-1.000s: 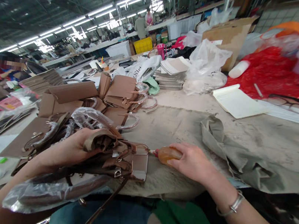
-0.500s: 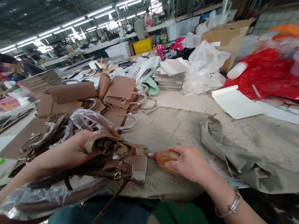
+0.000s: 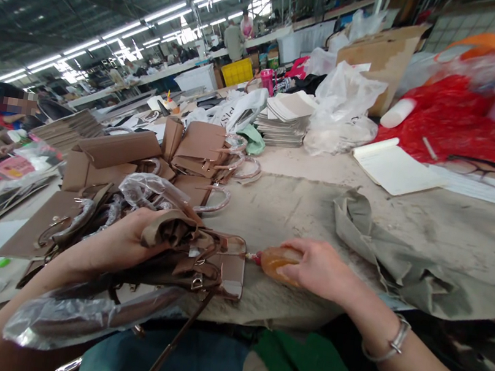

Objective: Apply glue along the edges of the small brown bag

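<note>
My left hand (image 3: 120,244) is closed on a crumpled brown leather bag (image 3: 192,258) lying at the near edge of the worktable (image 3: 300,206). Its straps and metal buckles hang over the edge, and clear plastic wrap (image 3: 84,313) trails below my left forearm. My right hand (image 3: 316,269) grips a small amber squeeze bottle (image 3: 276,260) lying sideways, its red tip touching the bag's right edge. A bracelet sits on my right wrist.
More brown bags with plastic-wrapped handles (image 3: 187,152) are piled behind and to the left. An olive cloth (image 3: 386,256) lies to the right. Farther back are stacked cards (image 3: 285,117), plastic bags (image 3: 344,101), a notebook (image 3: 394,167), red plastic (image 3: 452,123) and a cardboard box (image 3: 382,57). A person sits far left.
Almost nothing has moved: both hands hold the same grip, with the bottle's tip still at the bag's edge. The view has shifted slightly.
</note>
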Demonstrator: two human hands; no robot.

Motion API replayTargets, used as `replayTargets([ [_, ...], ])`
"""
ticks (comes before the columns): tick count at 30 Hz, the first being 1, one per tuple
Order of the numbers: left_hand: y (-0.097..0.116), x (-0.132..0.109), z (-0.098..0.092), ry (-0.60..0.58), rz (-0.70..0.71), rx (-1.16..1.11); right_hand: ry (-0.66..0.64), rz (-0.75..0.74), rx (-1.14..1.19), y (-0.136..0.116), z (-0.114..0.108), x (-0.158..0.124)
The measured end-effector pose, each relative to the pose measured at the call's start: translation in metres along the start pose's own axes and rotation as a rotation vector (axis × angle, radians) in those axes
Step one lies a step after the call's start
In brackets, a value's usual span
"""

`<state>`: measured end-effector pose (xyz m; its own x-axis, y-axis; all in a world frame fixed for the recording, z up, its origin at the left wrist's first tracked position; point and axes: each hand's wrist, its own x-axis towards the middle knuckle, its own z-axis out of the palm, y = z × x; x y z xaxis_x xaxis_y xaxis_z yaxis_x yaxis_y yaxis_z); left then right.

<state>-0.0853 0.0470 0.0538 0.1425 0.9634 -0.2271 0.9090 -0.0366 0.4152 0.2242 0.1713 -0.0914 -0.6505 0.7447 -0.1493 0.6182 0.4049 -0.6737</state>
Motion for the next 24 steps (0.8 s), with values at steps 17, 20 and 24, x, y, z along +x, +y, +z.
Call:
replayTargets([
  [17,0.0007,0.0007,0.0006,0.011,0.003,-0.031,0.032,0.032,0.047,-0.0012,0.0032,0.0013],
  [20,0.0017,0.0012,0.0007,0.024,0.018,-0.028,-0.025,0.055,0.056,-0.0002,0.0021,0.0006],
  [24,0.0002,0.0021,0.0019,0.019,-0.008,-0.013,-0.064,0.049,0.065,0.0011,-0.0011,-0.0039],
])
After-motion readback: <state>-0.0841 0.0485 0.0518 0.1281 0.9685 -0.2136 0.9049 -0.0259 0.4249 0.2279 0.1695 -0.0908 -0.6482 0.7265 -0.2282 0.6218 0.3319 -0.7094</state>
